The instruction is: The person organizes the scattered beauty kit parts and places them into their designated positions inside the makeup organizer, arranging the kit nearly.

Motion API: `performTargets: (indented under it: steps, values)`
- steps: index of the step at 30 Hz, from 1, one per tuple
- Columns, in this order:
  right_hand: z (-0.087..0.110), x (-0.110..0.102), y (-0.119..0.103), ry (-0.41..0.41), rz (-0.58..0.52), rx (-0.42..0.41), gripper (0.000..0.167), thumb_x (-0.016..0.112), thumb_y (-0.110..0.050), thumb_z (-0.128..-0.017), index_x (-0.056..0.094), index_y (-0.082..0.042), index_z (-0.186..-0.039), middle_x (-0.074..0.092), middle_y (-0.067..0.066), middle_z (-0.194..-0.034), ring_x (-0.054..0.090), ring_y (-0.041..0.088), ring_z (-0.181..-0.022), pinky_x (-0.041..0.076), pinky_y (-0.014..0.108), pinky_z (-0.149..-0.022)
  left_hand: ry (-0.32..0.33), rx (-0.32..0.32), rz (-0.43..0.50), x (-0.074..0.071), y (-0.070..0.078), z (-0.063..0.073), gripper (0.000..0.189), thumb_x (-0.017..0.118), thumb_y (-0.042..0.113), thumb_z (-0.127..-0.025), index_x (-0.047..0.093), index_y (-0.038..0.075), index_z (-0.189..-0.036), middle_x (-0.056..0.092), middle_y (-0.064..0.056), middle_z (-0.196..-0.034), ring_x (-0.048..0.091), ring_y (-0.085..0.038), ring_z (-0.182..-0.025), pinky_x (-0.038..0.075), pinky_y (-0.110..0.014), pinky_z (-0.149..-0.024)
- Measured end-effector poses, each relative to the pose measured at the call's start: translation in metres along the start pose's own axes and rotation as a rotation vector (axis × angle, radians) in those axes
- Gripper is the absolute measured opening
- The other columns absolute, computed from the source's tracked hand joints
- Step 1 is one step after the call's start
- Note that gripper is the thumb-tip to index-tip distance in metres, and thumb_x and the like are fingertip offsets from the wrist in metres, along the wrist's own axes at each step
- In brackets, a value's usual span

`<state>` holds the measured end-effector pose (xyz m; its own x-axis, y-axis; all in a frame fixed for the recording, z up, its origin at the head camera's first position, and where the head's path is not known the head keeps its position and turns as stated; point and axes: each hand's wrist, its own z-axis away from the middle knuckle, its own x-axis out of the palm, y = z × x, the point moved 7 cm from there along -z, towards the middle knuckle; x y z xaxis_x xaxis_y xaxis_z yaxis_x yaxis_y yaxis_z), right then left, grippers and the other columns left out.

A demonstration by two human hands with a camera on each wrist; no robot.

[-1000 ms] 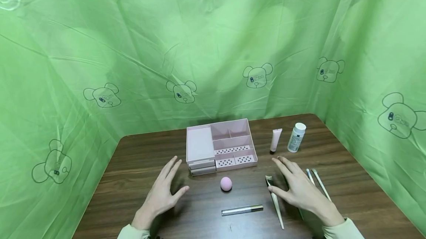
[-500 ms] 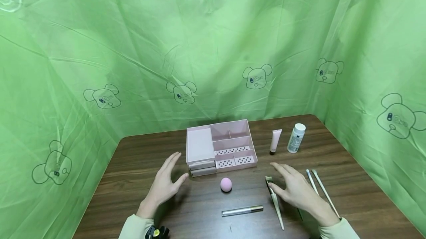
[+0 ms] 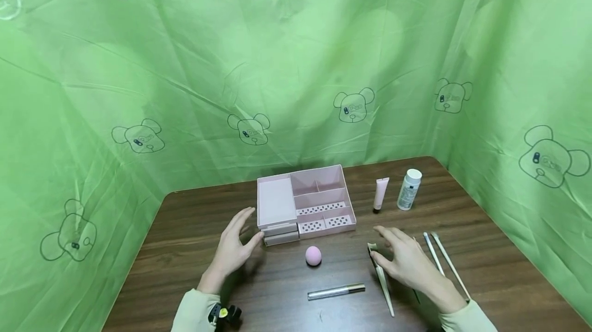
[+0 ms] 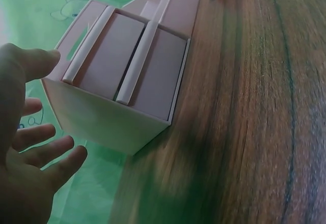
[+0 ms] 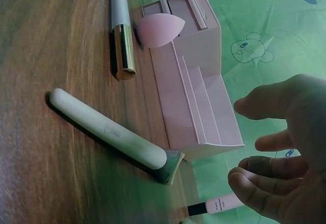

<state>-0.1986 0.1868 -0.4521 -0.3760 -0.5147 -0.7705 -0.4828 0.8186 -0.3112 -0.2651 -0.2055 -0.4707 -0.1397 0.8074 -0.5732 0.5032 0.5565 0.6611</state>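
A pink desktop organizer [image 3: 276, 201] with two small drawers sits toward the back of the table. My left hand [image 3: 233, 250] hovers by its left front corner, fingers spread and holding nothing. In the left wrist view, the thumb is close to the organizer's drawer side [image 4: 107, 117]; whether it touches, I cannot tell. My right hand [image 3: 409, 265] hangs with loosely bent fingers, holding nothing, over the right side. A makeup brush [image 3: 385, 291] with a pale handle lies just left of it. A pink makeup sponge [image 3: 313, 256] and a silver tube [image 3: 336, 292] lie between the hands.
Behind the right hand stand a pink squeeze tube [image 3: 381, 194] and a white-capped bottle [image 3: 409, 189]. Two slim brushes [image 3: 449, 262] lie to its right. Something thin and dark [image 3: 417, 296] is mostly hidden under it. Green cloth [image 3: 296, 65] encloses the table's back and sides.
My left hand has moved right and slightly forward, nearer the organizer's drawers. The right hand has shifted a little to the left. The objects on the table lie as before.
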Motion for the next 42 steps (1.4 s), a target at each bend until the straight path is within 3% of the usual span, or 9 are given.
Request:
performTargets:
  steps: [9,12,19,27,35,42]
  values:
    - [0.002,0.005,0.000,-0.016,0.034,0.016,0.055,0.085,-0.023,-0.069,0.065,-0.004,-0.117,0.068,0.009,-0.094,0.065,0.017,-0.070,0.054,0.038,-0.061,0.011,-0.013,0.016,0.003,-0.003,-0.007,0.061,0.078,0.018,-0.084,0.052,0.006,-0.138,0.050,-0.015,-0.141,0.055,-0.040,-0.121,0.058,-0.054,-0.088]
    - [0.004,0.006,0.000,-0.022,0.049,0.018,0.056,0.085,-0.024,-0.068,0.065,-0.004,-0.117,0.068,0.010,-0.097,0.063,0.015,-0.069,0.054,0.033,-0.058,0.003,-0.019,0.046,0.005,-0.004,-0.007,0.059,0.077,0.019,-0.085,0.053,0.007,-0.138,0.049,-0.018,-0.141,0.055,-0.041,-0.121,0.058,-0.055,-0.088]
    - [0.006,0.010,-0.001,-0.020,0.032,0.002,0.058,0.086,-0.023,-0.066,0.066,-0.001,-0.115,0.066,0.007,-0.095,0.057,0.010,-0.063,0.049,0.022,-0.050,-0.002,-0.044,0.087,0.007,-0.007,-0.009,0.058,0.076,0.019,-0.086,0.053,0.009,-0.138,0.050,-0.013,-0.141,0.055,-0.040,-0.121,0.058,-0.054,-0.089]
    - [0.007,0.017,-0.002,-0.072,0.043,0.030,0.055,0.086,-0.024,-0.067,0.066,-0.002,-0.114,0.064,0.007,-0.093,0.059,0.011,-0.065,0.052,0.027,-0.054,0.011,0.017,0.057,0.006,-0.002,-0.015,0.054,0.075,0.019,-0.087,0.056,0.004,-0.135,0.050,-0.017,-0.141,0.054,-0.036,-0.124,0.058,-0.052,-0.089]
    - [0.007,0.020,-0.004,-0.091,0.055,0.042,0.055,0.086,-0.026,-0.068,0.067,-0.003,-0.114,0.070,0.009,-0.096,0.062,0.010,-0.065,0.054,0.028,-0.055,0.017,-0.001,0.076,0.006,-0.004,-0.017,0.050,0.076,0.017,-0.086,0.060,0.006,-0.131,0.052,-0.012,-0.140,0.055,-0.029,-0.124,0.058,-0.049,-0.091]
    - [0.008,0.023,-0.005,-0.121,0.062,0.057,0.053,0.086,-0.024,-0.068,0.067,-0.002,-0.113,0.068,0.006,-0.090,0.057,0.008,-0.065,0.052,0.028,-0.054,0.045,0.006,0.094,0.006,0.003,-0.019,0.048,0.077,0.004,-0.082,0.061,-0.003,-0.126,0.053,-0.022,-0.136,0.057,-0.038,-0.120,0.057,-0.056,-0.087]
